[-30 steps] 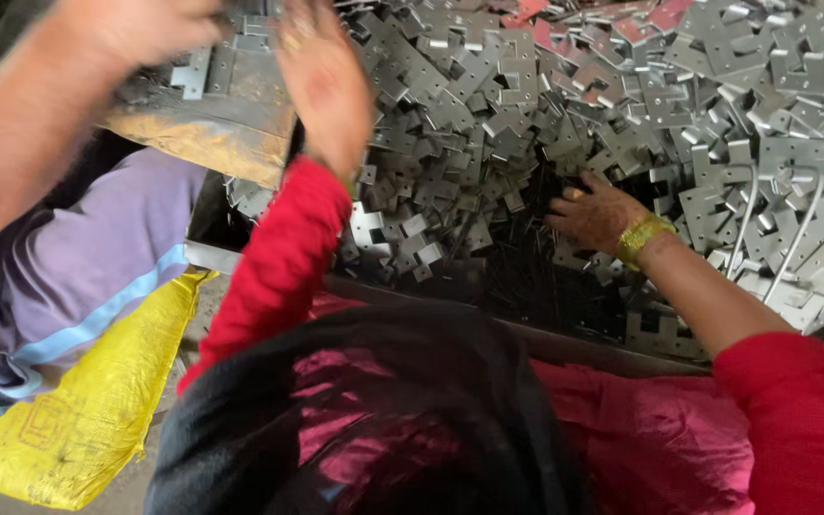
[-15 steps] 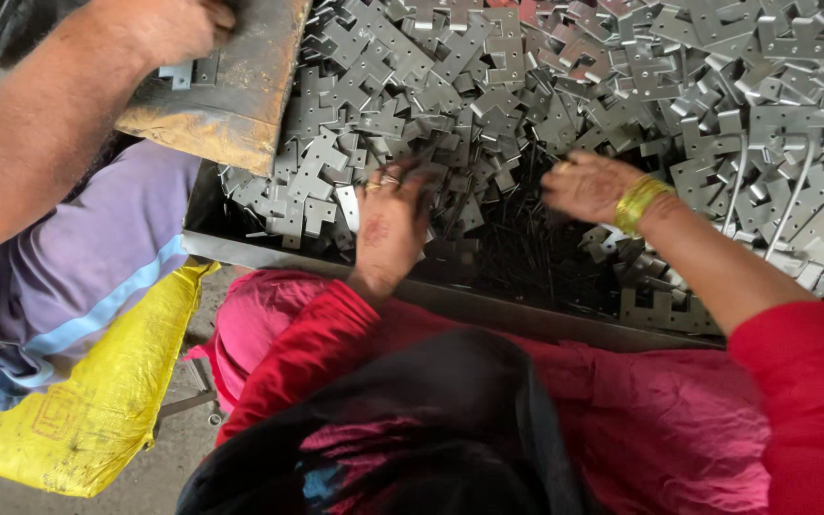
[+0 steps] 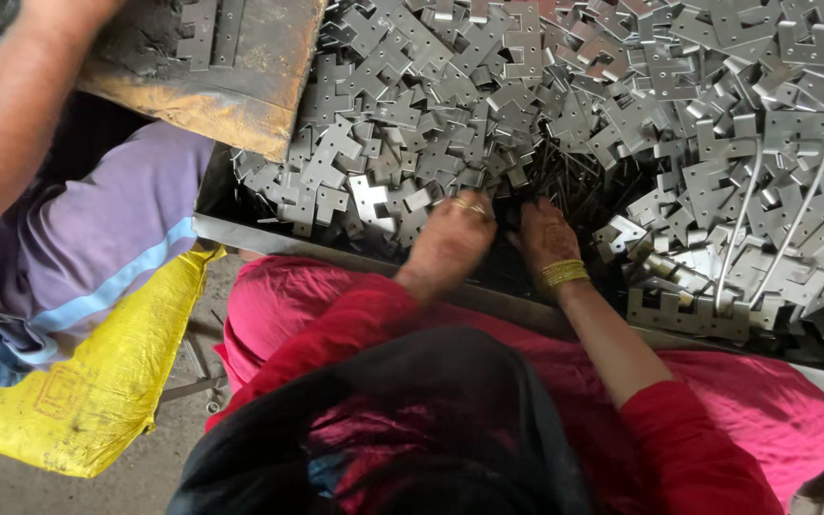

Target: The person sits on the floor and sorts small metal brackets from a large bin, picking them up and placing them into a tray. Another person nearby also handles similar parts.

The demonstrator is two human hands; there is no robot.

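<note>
Metal brackets [image 3: 488, 124], flat grey stamped pieces with notched ends, lie heaped in a shallow metal tray [image 3: 240, 229] that fills the upper part of the view. Both of the person's hands reach into a dark hollow at the near edge of the heap, close together. Their left hand [image 3: 450, 238], with rings on it, is palm down with its fingers buried among the brackets; whether they have closed on a piece cannot be told. Their right hand [image 3: 545, 238], with yellow bangles [image 3: 563, 274] at the wrist, lies just beside it, fingers curled down into the same hollow, and its hold is hidden as well. Thin bent wire rods [image 3: 741, 219] lie across the brackets to the right of the hands. Red sleeves and pink cloth [image 3: 755, 401] cover the arms and lap below the tray. At upper left another person's bare forearm [image 3: 11, 124] holds a rusty flat pan [image 3: 231, 86] over the tray's corner, above a yellow sack [image 3: 97, 401].
</note>
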